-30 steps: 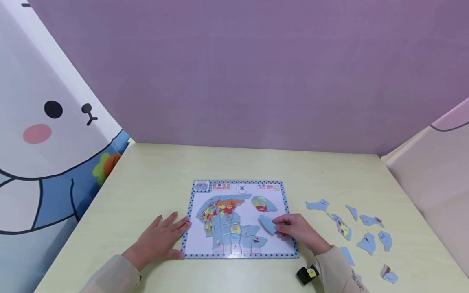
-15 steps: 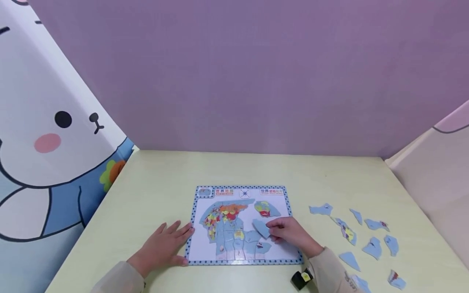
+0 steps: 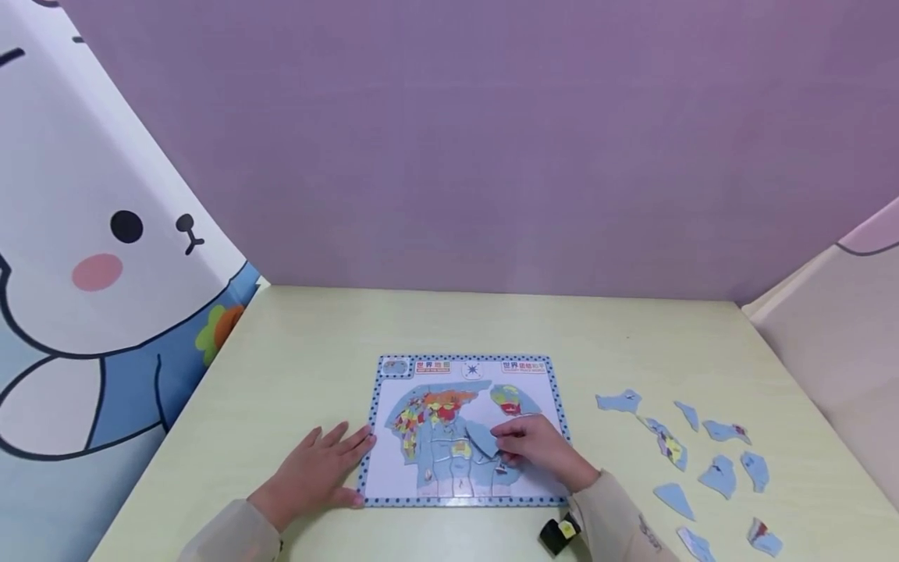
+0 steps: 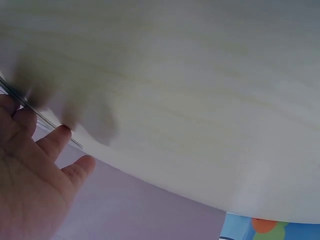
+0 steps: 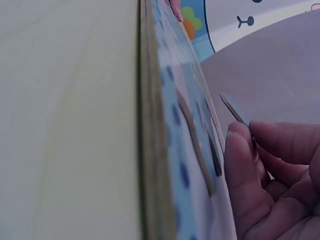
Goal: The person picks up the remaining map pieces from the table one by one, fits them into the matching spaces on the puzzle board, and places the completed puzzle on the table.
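Observation:
A world-map puzzle board (image 3: pixel 400 488) with a blue dotted border lies flat on the table, partly filled with joined pieces. My right hand (image 3: pixel 537 449) pinches a blue puzzle piece (image 3: pixel 481 439) between thumb and fingers over the middle right of the board. Seen edge-on in the right wrist view, that thin piece (image 5: pixel 232 109) is tilted and held off the board. My left hand (image 3: pixel 312 474) lies with fingers spread at the board's left edge, fingertips touching the border. In the left wrist view the left-hand fingers (image 4: pixel 55 142) are fairly straight along that edge.
Several loose puzzle pieces (image 3: pixel 718 476) are scattered on the table to the right of the board. A small black object with a yellow mark (image 3: pixel 559 534) is at the right wrist. A purple wall (image 3: pixel 477 156) stands behind, and a cartoon-printed cloth (image 3: pixel 56 234) at the left.
My right hand has moved left over the board with the blue puzzle piece, toward the joined pieces. My left hand stays at the board's edge. The head view has shifted slightly.

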